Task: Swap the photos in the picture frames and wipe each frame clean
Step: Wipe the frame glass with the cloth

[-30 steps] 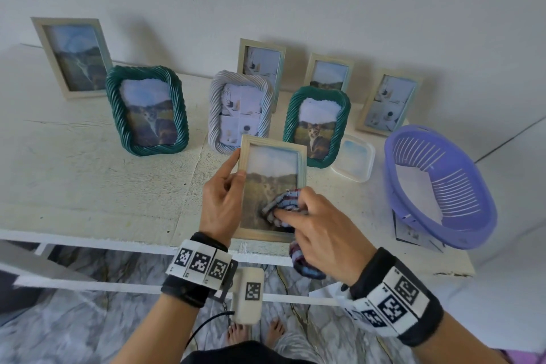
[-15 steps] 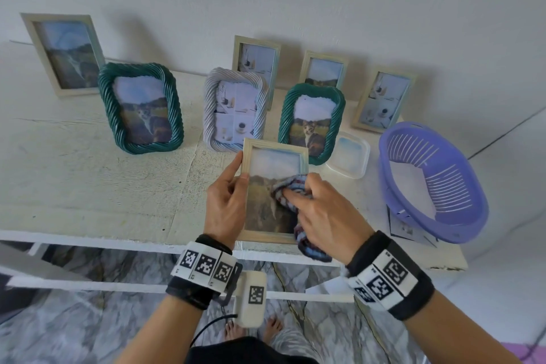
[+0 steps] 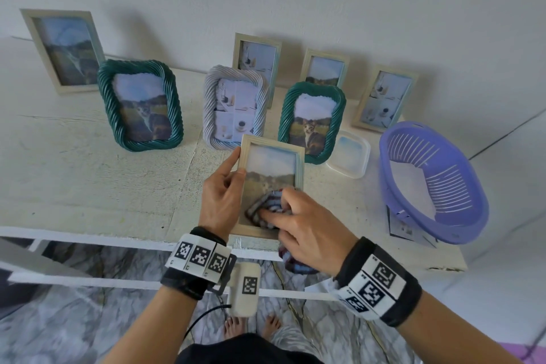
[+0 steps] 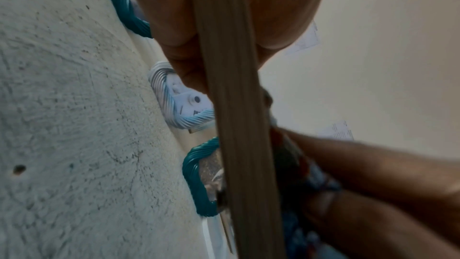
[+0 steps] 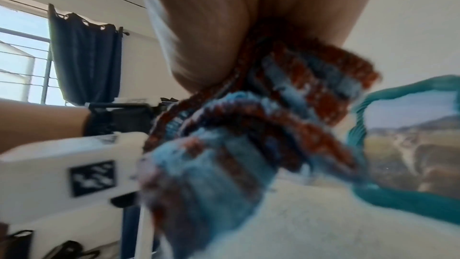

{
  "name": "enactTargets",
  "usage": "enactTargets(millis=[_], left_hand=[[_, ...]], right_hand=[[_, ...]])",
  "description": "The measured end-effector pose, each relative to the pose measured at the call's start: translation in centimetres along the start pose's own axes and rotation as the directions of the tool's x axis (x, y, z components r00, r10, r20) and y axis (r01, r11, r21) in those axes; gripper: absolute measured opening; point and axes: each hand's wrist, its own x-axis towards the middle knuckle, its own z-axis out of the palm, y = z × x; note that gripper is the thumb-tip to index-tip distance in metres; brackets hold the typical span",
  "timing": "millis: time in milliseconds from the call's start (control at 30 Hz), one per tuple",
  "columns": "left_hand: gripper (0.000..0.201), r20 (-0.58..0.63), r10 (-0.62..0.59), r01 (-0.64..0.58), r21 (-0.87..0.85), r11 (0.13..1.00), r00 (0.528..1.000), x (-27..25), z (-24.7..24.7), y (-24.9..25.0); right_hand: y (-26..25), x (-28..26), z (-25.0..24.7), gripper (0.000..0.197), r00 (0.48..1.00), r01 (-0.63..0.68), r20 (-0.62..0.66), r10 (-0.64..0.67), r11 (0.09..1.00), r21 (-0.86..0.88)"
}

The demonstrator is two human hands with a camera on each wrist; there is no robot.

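A left hand grips the left edge of a pale wooden picture frame, thumb in front and fingers behind. A right hand pinches a striped cloth, fingers curled round it, pressing it on the lower glass above the table.

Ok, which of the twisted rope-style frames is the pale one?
The white rope frame, standing between the two teal rope frames. It holds a collage of small pictures; the teal ones each show a cat.
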Motion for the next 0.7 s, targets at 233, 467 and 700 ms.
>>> enactTargets(millis=[233,467,700], left_hand=[[0.037,-0.015,-0.020,0.019,-0.044,0.999,1.000,0.3,0.1,0.3],[0.043,0.041,-0.073,0.076,-0.067,0.995,0.997,-0.2,0.8,0.1],[0.039,0.049,-0.096,0.099,-0.061,0.993,0.994,0.2,0.8,0.3]], right_hand=[[1.4,1.2,-0.6,0.037,0.983,-0.114,-0.148,0.104,0.992,-0.059],[2.1,1.2,-1.1,0.034,0.994,-0.057,-0.100,0.052,0.997,-0.049],[-0.2,0.3,0.3,0.032,1.000,0.015,0.003,-0.015,1.000,0.023]])
